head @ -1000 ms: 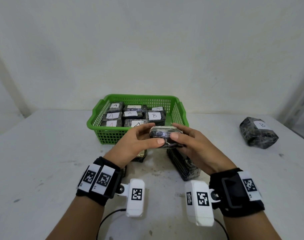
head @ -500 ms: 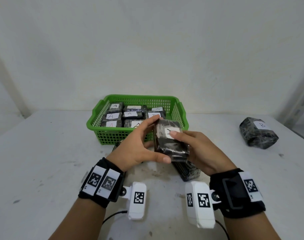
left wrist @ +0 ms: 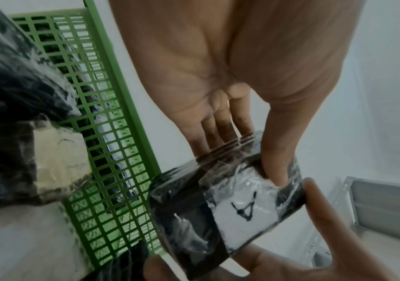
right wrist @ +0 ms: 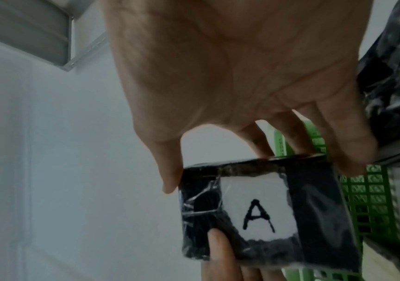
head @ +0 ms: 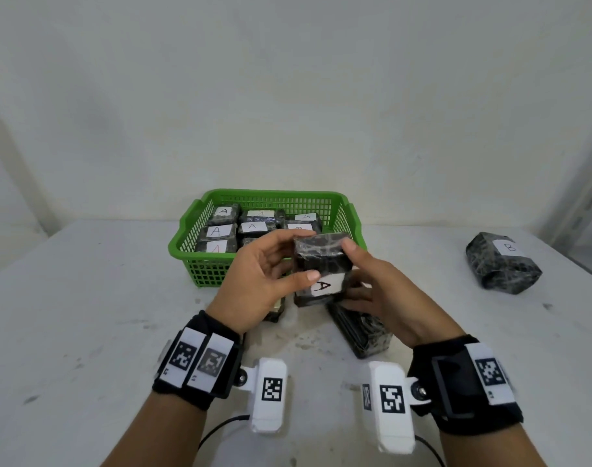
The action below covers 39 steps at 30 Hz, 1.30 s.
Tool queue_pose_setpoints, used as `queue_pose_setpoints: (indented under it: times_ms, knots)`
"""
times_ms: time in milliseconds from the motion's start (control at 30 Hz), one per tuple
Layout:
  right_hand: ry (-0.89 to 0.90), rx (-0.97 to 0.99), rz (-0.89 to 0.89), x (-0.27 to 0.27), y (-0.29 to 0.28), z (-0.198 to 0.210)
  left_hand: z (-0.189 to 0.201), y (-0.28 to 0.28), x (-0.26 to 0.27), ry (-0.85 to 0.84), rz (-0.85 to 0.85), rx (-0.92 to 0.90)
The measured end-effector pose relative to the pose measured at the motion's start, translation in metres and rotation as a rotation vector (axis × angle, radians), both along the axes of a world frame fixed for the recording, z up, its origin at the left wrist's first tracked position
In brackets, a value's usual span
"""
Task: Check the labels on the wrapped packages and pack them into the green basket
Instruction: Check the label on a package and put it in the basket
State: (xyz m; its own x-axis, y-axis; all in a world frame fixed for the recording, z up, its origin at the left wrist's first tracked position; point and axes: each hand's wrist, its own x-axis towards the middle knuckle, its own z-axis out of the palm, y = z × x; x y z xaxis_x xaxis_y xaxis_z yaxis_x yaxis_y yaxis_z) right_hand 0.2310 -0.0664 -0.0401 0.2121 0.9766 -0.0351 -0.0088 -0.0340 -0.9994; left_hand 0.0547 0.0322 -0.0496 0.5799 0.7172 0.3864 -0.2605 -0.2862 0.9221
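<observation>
Both hands, left hand (head: 254,281) and right hand (head: 382,291), grip 1 wrapped package (head: 321,267) by its short ends (label "A" (head: 325,285) showing). It looks light, blocky and slick-filmed, so fingers (right wrist: 348,152) should clamp edges, not the film.

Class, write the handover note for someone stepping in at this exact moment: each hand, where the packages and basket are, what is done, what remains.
Left hand and right hand both grip one wrapped package, held just in front of the green basket; its label reads A.
Done: several labelled packages already lie in the basket.
Left: put the held package in. Then check the dark package on the table under the hands, another partly hidden under the left hand, and the package marked B far right.
</observation>
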Motion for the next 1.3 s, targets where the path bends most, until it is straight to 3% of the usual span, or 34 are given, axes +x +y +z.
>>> queue_pose_setpoints:
  times_ms: [233, 467, 600, 767, 900, 1000, 1100, 1300]
  knots:
    - [0.115, 0.03, 0.032, 0.004, -0.003, 0.001, 0.001, 0.002, -0.004, 0.04, -0.08, 0.11]
    - [0.076, 0.154, 0.05, 0.008, -0.001, -0.004, -0.004, 0.003, 0.002, 0.187, -0.144, -0.145]
    - [0.076, 0.097, 0.054, 0.007, 0.002, -0.005, -0.007, 0.006, 0.001, 0.221, -0.071, -0.118]
    - [0.073, 0.098, -0.041, 0.006, 0.005, -0.007, -0.007, 0.006, 0.0, 0.25, -0.113, -0.171]
    - [0.146, 0.091, 0.023, 0.007, 0.007, -0.011, -0.008, 0.01, -0.001, 0.221, -0.075, -0.185]
    - [0.179, 0.104, 0.015, 0.007, 0.007, -0.011, -0.008, 0.009, -0.002, 0.191, -0.121, -0.244]
    - [0.097, 0.087, -0.038, 0.007, 0.009, -0.013, -0.009, 0.009, 0.0, 0.245, -0.112, -0.225]
    - [0.107, 0.098, 0.014, 0.005, 0.006, -0.009, -0.008, 0.006, -0.001, 0.205, -0.186, -0.263]
